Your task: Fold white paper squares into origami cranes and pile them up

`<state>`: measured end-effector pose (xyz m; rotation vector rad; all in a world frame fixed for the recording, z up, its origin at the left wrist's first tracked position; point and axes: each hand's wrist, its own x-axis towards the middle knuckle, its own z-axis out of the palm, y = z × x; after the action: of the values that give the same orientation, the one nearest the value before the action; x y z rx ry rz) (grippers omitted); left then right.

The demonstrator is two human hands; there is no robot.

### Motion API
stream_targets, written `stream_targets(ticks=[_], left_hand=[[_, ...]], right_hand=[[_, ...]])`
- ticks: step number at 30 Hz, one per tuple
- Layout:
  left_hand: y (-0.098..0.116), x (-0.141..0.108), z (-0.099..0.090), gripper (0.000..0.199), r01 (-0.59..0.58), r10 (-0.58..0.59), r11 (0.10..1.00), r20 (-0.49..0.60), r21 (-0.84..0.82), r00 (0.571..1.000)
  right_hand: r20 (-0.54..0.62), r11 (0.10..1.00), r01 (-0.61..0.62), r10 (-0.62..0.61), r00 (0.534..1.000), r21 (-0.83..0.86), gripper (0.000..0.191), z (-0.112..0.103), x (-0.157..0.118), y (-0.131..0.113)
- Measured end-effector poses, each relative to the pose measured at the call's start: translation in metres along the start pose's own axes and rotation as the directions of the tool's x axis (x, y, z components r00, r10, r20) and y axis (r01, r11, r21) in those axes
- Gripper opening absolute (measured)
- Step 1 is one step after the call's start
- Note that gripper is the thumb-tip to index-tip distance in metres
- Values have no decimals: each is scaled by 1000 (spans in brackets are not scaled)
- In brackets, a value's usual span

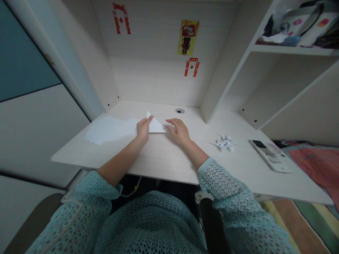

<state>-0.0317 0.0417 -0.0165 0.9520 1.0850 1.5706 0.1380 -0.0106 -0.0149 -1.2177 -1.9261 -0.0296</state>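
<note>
A sheet of white paper (156, 127), folded into a triangle, is over the middle of the desk. My left hand (143, 126) grips its left side, thumb on top near the upper corner. Beside the triangle's right corner is my right hand (178, 129), its thumb and fingers apart; whether a fingertip touches the paper I cannot tell. More white paper (106, 130) lies spread on the desk left of my left hand. To the right of my right hand sits a small cluster of folded white paper pieces (225, 142).
The pale desk (164, 162) has a back panel with red and yellow stickers (188, 37). An upright divider (225, 60) stands right of centre. A white device with a dark screen (270, 156) lies at the right. Bags (304, 23) fill the upper shelf.
</note>
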Motion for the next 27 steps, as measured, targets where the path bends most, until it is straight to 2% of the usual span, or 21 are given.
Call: stream_targets(ticks=[3,5,7,12,17,21,24,27], left_hand=[[-3,-8,5,42,69,-66,998,161,-13,985],[-4,-11,7,43,81,-77,997,236,-7,969],[-4,-13,7,43,79,-77,997,266,1,961],[-5,-11,6,40,87,-87,996,218,11,972],[-10,-6,3,39,58,-62,998,202,28,977],[-15,0,2,41,46,-54,998,176,50,983],[-18,4,1,41,31,-40,998,160,61,986],[-16,4,1,41,38,-49,997,167,69,985]], right_hand=[[107,994,104,-102,989,-20,53,-1,-2,-10],[165,988,150,-140,976,-49,54,0,-3,-14],[188,983,163,-145,971,-83,49,0,-3,-16],[182,962,229,-200,963,-151,47,-2,-2,-12],[239,888,409,-359,902,-211,34,-5,2,-15],[264,850,465,-402,877,-248,26,-1,3,-16],[249,863,447,-390,886,-237,27,3,3,-12],[173,912,354,-322,931,-209,27,4,2,-4]])
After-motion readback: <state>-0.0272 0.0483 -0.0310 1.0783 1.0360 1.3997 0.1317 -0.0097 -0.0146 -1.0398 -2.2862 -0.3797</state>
